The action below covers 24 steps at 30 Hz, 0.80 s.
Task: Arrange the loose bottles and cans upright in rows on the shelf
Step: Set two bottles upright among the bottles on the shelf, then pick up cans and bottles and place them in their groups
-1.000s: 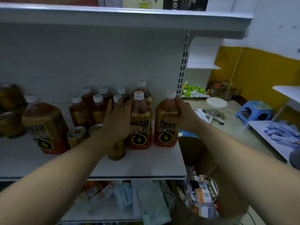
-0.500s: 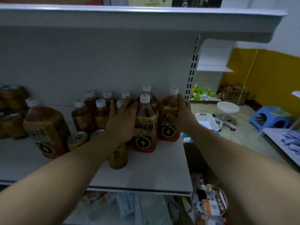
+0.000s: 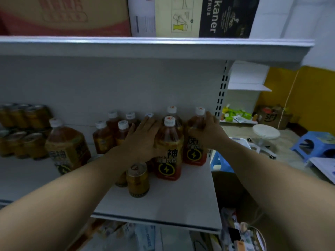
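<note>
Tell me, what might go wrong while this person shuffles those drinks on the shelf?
The right hand grips the rightmost amber plastic bottle with a white cap, which stands close to the open right end of the white metal shelf; a nudge could tip it off. The forearm behind the left hand passes close by the upright gold metal can and might knock it over.

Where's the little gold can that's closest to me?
In the head view, the gold can stands upright on the white shelf, low centre, just left of the front lightning-label bottle and below the left hand.
</note>
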Each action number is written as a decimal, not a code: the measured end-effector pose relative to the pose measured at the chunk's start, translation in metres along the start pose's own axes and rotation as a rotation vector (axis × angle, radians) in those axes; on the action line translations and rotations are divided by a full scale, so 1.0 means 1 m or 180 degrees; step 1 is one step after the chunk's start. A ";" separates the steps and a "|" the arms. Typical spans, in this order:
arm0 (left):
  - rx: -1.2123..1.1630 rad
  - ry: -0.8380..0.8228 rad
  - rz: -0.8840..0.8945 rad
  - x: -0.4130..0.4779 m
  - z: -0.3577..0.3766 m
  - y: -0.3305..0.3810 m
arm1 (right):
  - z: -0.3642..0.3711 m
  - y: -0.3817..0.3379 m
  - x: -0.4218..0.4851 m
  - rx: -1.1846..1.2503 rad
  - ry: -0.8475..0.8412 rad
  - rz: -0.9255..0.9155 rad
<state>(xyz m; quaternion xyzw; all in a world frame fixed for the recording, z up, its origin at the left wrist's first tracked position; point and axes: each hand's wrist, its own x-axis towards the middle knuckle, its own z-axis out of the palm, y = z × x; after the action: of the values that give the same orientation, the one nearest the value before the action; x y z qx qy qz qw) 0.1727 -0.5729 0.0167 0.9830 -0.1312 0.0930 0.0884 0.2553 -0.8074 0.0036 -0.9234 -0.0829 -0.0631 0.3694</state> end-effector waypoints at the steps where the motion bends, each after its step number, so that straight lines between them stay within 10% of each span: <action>1: -0.0231 0.0020 -0.0014 -0.003 -0.009 -0.002 | -0.005 -0.009 0.000 -0.0046 0.0131 -0.0080; 11: -0.0733 0.0094 -0.0285 -0.068 -0.098 -0.067 | -0.014 -0.148 -0.023 -0.0742 -0.0110 -0.0757; 24: -0.0274 0.0119 -0.1479 -0.296 -0.167 -0.282 | 0.202 -0.388 -0.075 -0.0734 -0.0760 -0.1297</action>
<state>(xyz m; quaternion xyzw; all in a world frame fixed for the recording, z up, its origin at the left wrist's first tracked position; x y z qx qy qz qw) -0.0572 -0.2008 0.0750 0.9802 0.0964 0.0827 0.1516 0.1155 -0.3989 0.1061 -0.9246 -0.3024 -0.0357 0.2290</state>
